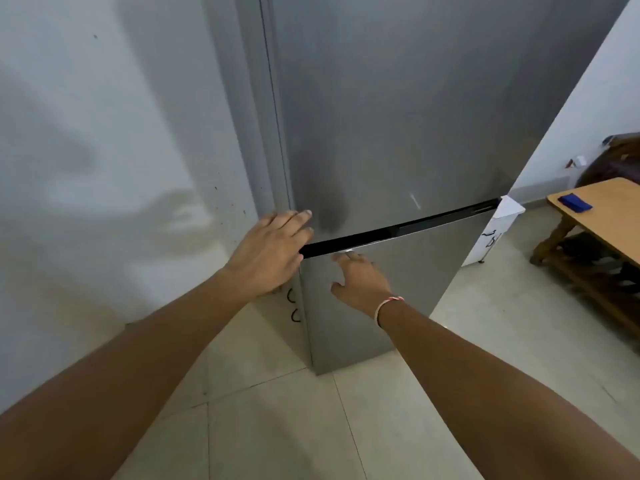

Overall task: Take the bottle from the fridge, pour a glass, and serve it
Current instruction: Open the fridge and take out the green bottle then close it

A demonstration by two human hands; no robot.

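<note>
Both your hands are spread open, holding nothing: left hand (268, 252) at the fridge (398, 116) door's 9 o'clock edge, right hand (360, 280) below the seam. The bottle is unseen, presumably inside; flat fingers may slip off.

Fridge (398, 116) dead ahead – wall (86, 133) to its left, table (602, 209) off right w/ cloth (575, 203) on it.

Bare forearms; thread bracelet (388, 304) on right wrist
</note>
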